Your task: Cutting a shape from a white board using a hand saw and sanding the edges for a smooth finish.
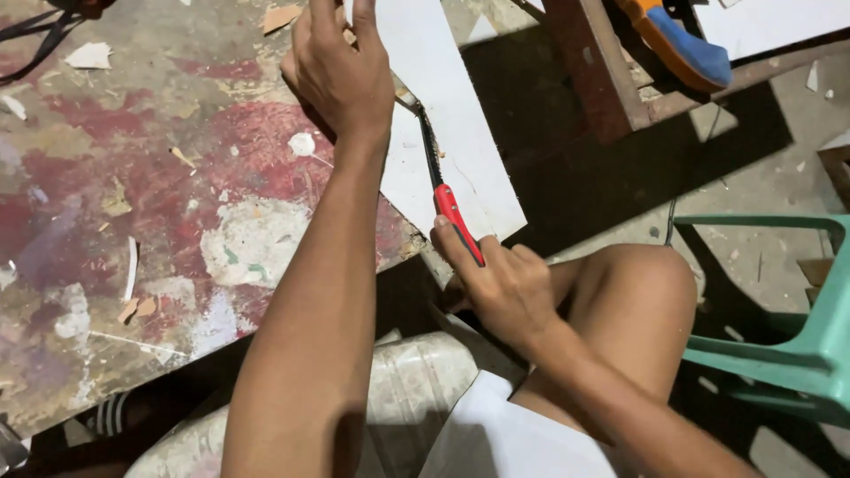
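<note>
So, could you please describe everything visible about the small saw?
The small saw has a red and black handle and a thin dark blade. The right hand grips the handle. The blade runs up across the white board, its far end beside the left hand, which presses the board onto the paint-stained table.

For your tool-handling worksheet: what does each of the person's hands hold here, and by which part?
The right hand grips a small saw by its red and black handle. The left hand grasps nothing; it presses the white board flat on the paint-stained table.
</note>
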